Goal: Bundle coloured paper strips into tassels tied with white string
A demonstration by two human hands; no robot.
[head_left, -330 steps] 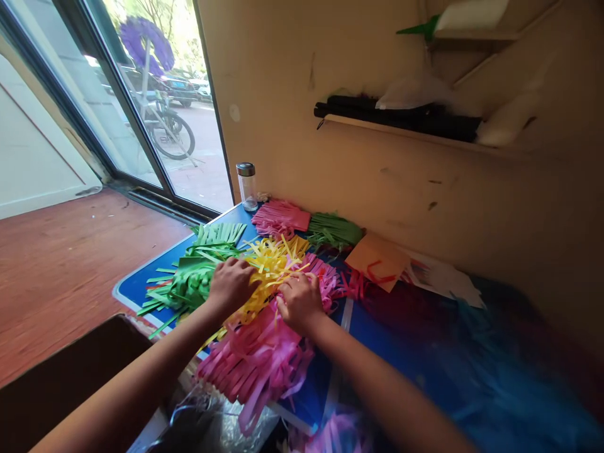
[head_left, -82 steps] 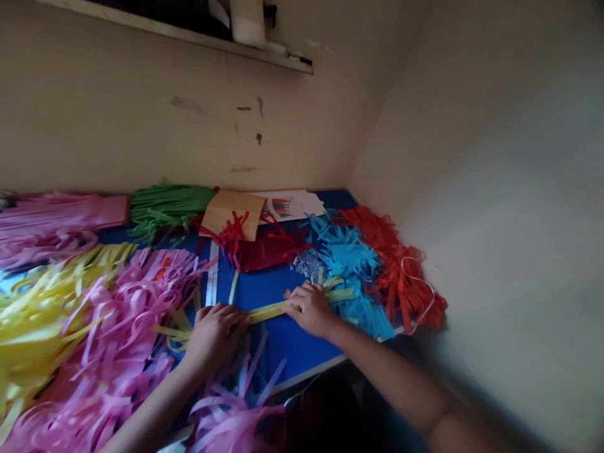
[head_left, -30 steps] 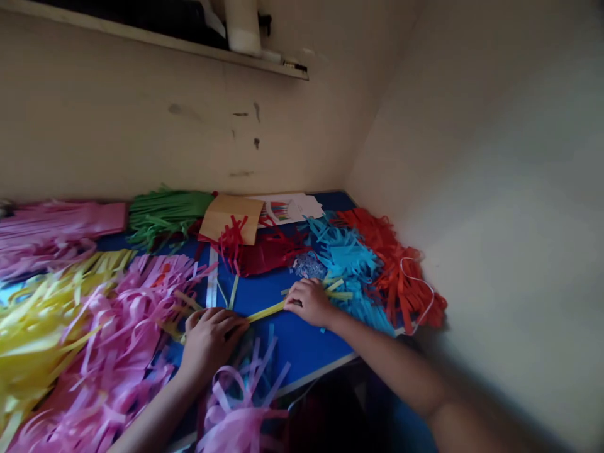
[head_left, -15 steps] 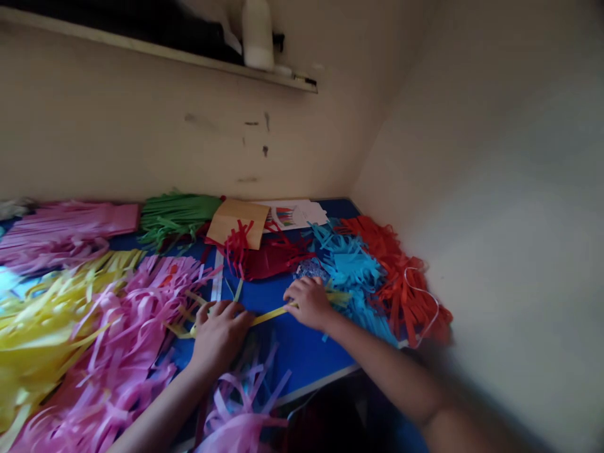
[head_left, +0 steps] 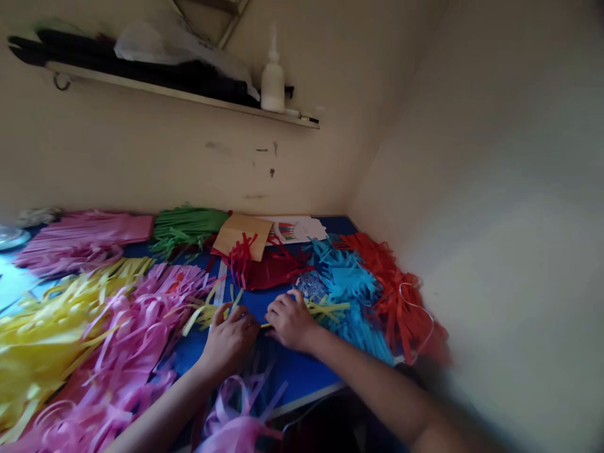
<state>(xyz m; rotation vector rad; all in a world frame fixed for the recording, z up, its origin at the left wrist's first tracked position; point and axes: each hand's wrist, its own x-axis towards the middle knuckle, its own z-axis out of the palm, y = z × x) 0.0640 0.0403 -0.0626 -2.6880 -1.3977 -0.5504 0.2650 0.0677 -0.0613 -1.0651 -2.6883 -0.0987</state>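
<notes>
Low over the blue tabletop (head_left: 293, 371), my left hand (head_left: 232, 332) and my right hand (head_left: 291, 322) are close together. Both are closed on a yellow fringed strip (head_left: 330, 308), a short stretch of which shows in the small gap between them. Its cut ends stick out past my right hand on one side and past my left on the other. Whether it is paper or thin cloth I cannot tell. Just beyond my right hand lies a small blue patterned bundle (head_left: 310, 285). Pink ribbon-like strips (head_left: 240, 412) hang at the table's front edge, below my left hand.
Fringed piles in yellow (head_left: 42, 340), pink (head_left: 136, 333), green (head_left: 189, 226), red (head_left: 274, 270), light blue (head_left: 352, 283) and orange (head_left: 401, 289) surround the work spot. A tan card (head_left: 243, 234) lies at the back. A shelf (head_left: 189, 94) holds a white bottle (head_left: 273, 85).
My right hand has slid left along the yellow strip, close to my left hand, so less of the strip shows between them. The view has tipped up, showing more of the shelf.
</notes>
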